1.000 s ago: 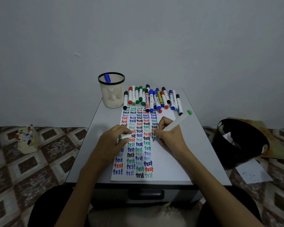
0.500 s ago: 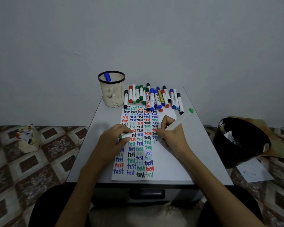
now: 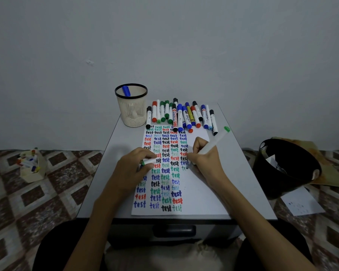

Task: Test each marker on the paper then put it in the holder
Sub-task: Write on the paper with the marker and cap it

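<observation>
The right hand [image 3: 205, 163] is closed in a writing grip around a green marker [image 3: 213, 144], tip down on the paper [image 3: 202, 194] near the centre of the worktop [image 3: 243, 173], barrel slanting up toward 2 o'clock. The left hand [image 3: 132, 169] presses the sheet flat at 9 o'clock of the tip, its fingers curled around what looks like the marker's cap [image 3: 148, 161].

The marker should handle as light, stiff and smooth plastic: a pinch low on the barrel, close to the tip, gives control for writing, and a hold at mid-barrel would suit dropping it into the holder. The paper is thin and likely to slide, so the pressing hand matters.

The mesh pen holder [image 3: 131, 111] stands at 11 o'clock from the paper, with one blue marker [image 3: 126, 91] already inside. The untested markers [image 3: 181, 116] lie in a row at 12 o'clock, overlapping the sheet's far edge, so most of the task seems left.

The paper carries columns of the word "test" in black, blue, red and green. One red-and-white marker [image 3: 175, 120] in the row has lettering along its barrel, too small to read.
</observation>
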`<state>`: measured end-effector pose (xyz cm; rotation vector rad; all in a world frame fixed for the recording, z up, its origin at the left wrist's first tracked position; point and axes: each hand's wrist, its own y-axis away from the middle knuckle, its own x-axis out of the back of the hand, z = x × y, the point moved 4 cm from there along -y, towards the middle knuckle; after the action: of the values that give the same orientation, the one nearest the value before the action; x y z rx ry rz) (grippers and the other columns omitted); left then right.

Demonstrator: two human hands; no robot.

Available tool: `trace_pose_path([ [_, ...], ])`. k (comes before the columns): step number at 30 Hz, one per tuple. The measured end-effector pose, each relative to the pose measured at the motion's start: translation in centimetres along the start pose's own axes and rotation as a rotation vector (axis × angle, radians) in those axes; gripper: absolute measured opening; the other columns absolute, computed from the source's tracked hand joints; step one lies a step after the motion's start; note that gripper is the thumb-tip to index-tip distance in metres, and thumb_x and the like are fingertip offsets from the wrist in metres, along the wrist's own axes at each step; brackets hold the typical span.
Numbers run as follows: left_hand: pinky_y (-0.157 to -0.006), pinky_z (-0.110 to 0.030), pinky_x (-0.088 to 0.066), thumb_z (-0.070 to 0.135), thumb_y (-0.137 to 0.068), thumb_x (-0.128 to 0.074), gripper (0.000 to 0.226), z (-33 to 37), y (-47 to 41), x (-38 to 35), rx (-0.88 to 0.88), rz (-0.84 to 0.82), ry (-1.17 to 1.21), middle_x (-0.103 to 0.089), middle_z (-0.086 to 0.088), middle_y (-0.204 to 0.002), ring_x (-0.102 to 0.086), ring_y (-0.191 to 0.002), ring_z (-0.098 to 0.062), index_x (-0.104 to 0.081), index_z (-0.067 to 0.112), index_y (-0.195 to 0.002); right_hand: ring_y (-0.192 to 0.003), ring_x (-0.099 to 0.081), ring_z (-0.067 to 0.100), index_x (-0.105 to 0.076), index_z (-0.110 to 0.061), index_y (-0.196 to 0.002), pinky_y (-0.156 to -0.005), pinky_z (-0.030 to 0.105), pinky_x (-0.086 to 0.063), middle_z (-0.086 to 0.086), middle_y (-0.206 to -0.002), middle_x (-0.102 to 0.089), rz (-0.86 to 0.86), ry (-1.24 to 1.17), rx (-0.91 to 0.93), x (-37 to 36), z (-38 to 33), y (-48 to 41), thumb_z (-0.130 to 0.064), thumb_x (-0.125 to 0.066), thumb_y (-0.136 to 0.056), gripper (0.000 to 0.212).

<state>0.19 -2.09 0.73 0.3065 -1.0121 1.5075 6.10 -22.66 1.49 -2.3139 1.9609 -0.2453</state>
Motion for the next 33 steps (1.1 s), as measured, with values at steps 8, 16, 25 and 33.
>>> trace_pose_path([
  [8,-0.081,-0.028,-0.051,0.044,-0.083,-0.046,0.041,-0.1,-0.1,-0.1,-0.015,0.002,-0.007,-0.064,0.002,-0.108,-0.060,-0.095,-0.010,-0.064,0.015,-0.106,-0.042,-0.038,0.011,-0.038,-0.007,-0.061,-0.041,0.019,-0.039,0.007,-0.052,-0.035,0.070,-0.007,-0.009,0.5,0.3,-0.2,0.020,-0.058,-0.072,0.035],
  [16,-0.081,-0.025,-0.050,0.044,-0.083,-0.046,0.040,-0.1,0.0,-0.1,-0.014,0.015,0.001,-0.063,0.005,-0.108,-0.060,-0.096,-0.010,-0.064,0.017,-0.106,-0.044,-0.039,0.003,-0.042,-0.003,-0.066,-0.044,0.015,-0.039,0.005,-0.054,-0.035,0.061,0.032,0.024,0.2,-0.3,0.1,0.020,-0.056,-0.075,0.028],
  [25,-0.080,-0.028,-0.053,0.039,-0.086,-0.047,0.035,0.3,0.1,0.1,-0.024,0.034,0.016,-0.063,0.006,-0.107,-0.061,-0.094,-0.010,-0.064,0.016,-0.106,-0.042,-0.038,0.009,-0.040,-0.006,-0.063,-0.042,0.020,-0.038,0.007,-0.052,-0.035,0.057,-0.075,-0.023,0.6,-0.3,0.1,0.020,-0.058,-0.074,0.034],
  [33,-0.077,-0.022,-0.054,0.024,-0.086,-0.058,0.022,0.9,0.3,0.9,-0.016,0.146,0.271,-0.066,0.013,-0.104,-0.065,-0.094,-0.002,-0.064,0.021,-0.107,-0.079,-0.069,0.025,-0.060,0.002,-0.090,-0.063,0.028,-0.059,0.019,-0.087,-0.068,-0.155,-0.671,-0.094,0.1,-1.3,0.5,0.010,-0.057,-0.083,0.011],
])
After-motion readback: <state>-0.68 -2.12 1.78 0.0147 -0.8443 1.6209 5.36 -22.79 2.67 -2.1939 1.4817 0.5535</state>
